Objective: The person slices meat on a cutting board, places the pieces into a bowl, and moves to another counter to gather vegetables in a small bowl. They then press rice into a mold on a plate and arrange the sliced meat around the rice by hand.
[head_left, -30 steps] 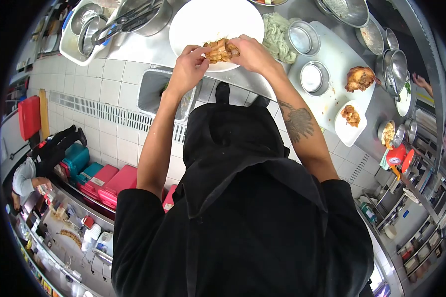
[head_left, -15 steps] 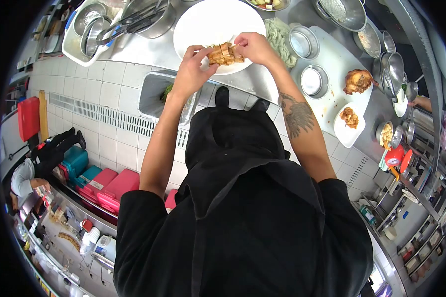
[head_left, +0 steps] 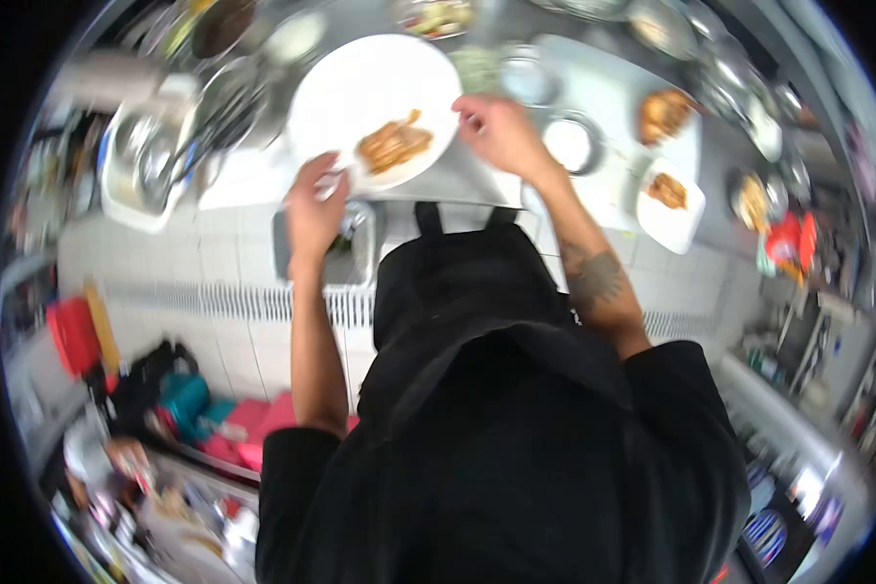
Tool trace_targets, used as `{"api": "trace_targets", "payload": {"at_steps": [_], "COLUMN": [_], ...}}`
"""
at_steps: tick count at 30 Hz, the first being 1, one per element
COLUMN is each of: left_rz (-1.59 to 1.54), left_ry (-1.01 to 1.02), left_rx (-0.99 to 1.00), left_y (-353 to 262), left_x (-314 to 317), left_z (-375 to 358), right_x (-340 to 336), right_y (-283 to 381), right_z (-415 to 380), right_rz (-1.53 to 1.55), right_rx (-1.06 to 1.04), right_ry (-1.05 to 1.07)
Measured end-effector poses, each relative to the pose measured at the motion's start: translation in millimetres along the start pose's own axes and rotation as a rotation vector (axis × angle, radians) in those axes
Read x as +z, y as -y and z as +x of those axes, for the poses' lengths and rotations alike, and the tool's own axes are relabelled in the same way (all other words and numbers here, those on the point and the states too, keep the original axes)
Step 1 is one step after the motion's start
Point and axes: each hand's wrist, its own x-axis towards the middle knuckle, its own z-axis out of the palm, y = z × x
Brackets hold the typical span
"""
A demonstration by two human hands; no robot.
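A large white plate [head_left: 346, 83] lies on the steel counter, holding sliced browned meat [head_left: 394, 148] near its front rim. At the plate's lower left edge is my left hand [head_left: 313, 209], blurred; its thumb and fingers curve towards the rim, and whether they grip it cannot be made out. My right hand [head_left: 501, 136] is at the right rim, fingers curled with the tips against the edge. Neither hand is on the meat.
On the right, a white cutting board [head_left: 608, 185] carries metal tins [head_left: 569, 146], a browned meat piece [head_left: 664, 117] and a small white dish [head_left: 667, 234]. At left stand a white tub [head_left: 131, 209] and a pot with tongs [head_left: 229, 102]. Below the counter is a bin [head_left: 360, 268].
Both hands have left the sliced meat and moved apart to opposite sides of the plate. The whole view has shifted and blurred as my head moved.
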Motion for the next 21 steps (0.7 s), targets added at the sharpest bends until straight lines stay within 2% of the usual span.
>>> {"api": "trace_targets", "payload": {"at_steps": [1,2,6,9,12,14,16,18,19,21], "left_rz": [0.014,-0.01,-0.01,0.014,-0.025,-0.002,0.005,0.009,-0.009,0.005], "left_ry": [0.018,0.035,0.147,0.261,0.405,0.486,0.565,0.647,0.718,0.829], "left_rx": [-0.076,-0.07,0.02,0.057,0.302,0.431,0.463,0.492,0.478,0.5], "left_y": [-10,-12,-46,-77,-123,-148,-178,-209,-224,-249], "left_x": [-2,0,25,50,88,118,151,188,206,246], "left_z": [-2,-5,-14,-11,-6,-3,-3,-4,-6,-5], "right_x": [-12,-31,-103,-145,-172,-183,-193,-195,-192,-187], "right_y": [-5,-5,-30,-70,-124,-140,-149,-153,-159,-173], "right_z": [-22,-47,-146,-219,-279,-289,-286,-270,-266,-258], "right_rz": [0.058,0.123,-0.04,-0.133,-0.372,-0.352,-0.331,-0.386,-0.372,-0.392], "right_rx": [0.008,0.093,0.276,0.538,0.696,0.727,0.753,0.551,0.555,0.546], "right_ry": [-0.078,-0.082,-0.298,-0.523,-0.636,-0.619,-0.598,-0.511,-0.513,-0.329]}}
